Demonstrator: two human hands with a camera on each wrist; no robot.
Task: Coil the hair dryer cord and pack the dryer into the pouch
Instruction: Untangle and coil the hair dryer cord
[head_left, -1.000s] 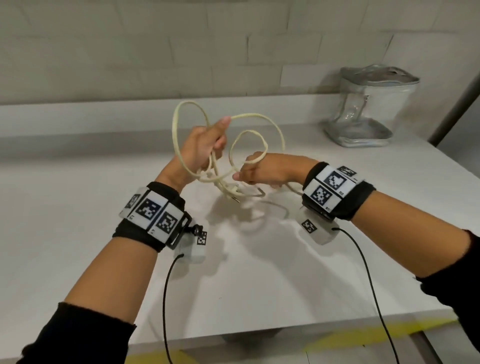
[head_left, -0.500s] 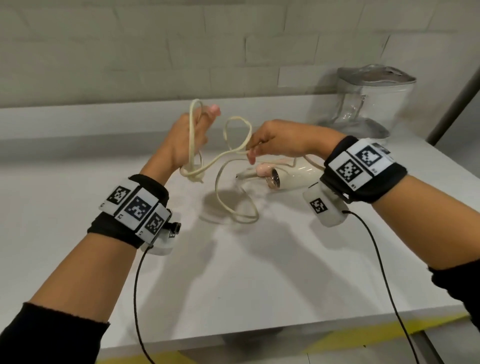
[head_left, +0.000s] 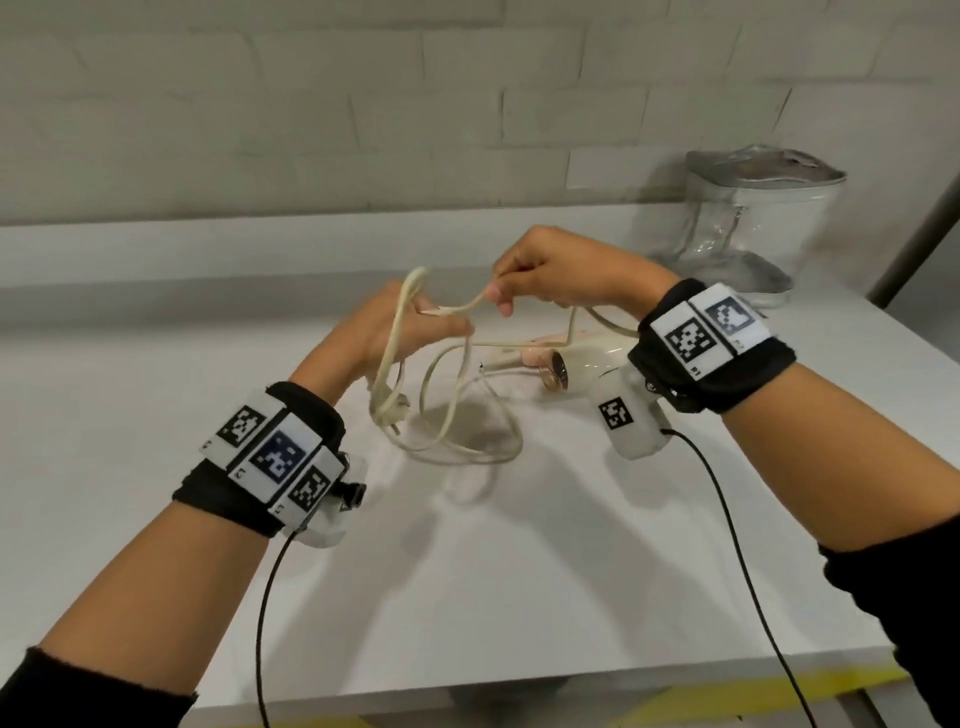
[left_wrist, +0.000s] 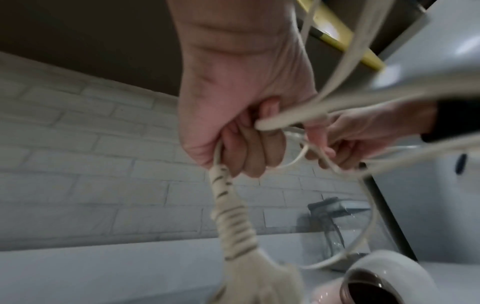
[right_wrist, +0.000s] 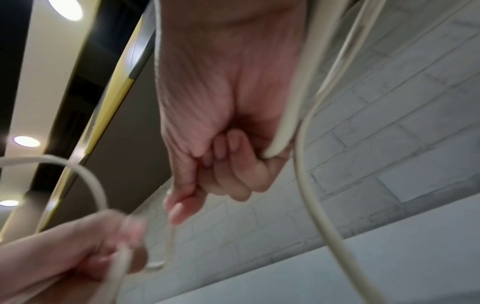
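A cream hair dryer (head_left: 582, 358) lies on the white table (head_left: 156, 415), partly behind my right wrist; its nozzle (left_wrist: 384, 281) shows in the left wrist view. My left hand (head_left: 395, 327) is raised over the table and grips loops of the cream cord (head_left: 457, 415), with the plug (left_wrist: 249, 267) hanging below the fist (left_wrist: 241, 144). My right hand (head_left: 550, 270), just right of it and slightly higher, pinches a strand of cord (right_wrist: 285, 131) between curled fingers. Slack cord lies in loops on the table between the hands.
A clear pouch (head_left: 748, 228) with a grey zip top stands upright at the back right, against the brick wall (head_left: 311, 130). The table's front edge (head_left: 519, 680) is close to me. Black sensor cables (head_left: 727, 545) trail from both wrists.
My right hand has risen and moved toward the left hand, carrying a cord strand over it. The left hand has dropped a little and turned. The dryer came into view behind the right hand.
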